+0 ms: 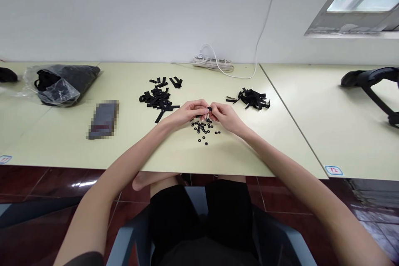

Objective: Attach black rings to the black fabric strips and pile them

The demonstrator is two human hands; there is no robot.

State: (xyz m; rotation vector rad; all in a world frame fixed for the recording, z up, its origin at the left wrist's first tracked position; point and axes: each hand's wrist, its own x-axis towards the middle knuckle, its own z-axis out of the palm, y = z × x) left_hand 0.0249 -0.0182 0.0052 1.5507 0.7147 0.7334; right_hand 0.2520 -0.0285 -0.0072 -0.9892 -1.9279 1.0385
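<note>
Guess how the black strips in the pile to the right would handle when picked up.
Those strips are probably floppy, since several look bent. They seem thin and narrow, so each is likely light. Because they overlap, lifting one might drag others along.

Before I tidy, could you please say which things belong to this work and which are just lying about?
Likely job:
- black piece in hands
- black rings
- left strip pile
- right strip pile

Seemingly unrelated:
- power strip
- pixelated item
- plastic bag (contents unclear)

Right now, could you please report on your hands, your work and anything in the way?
Left hand and right hand together, pinching a black strip. Small black rings scattered close by, possibly in the way. More black strips piled to either side.
</note>
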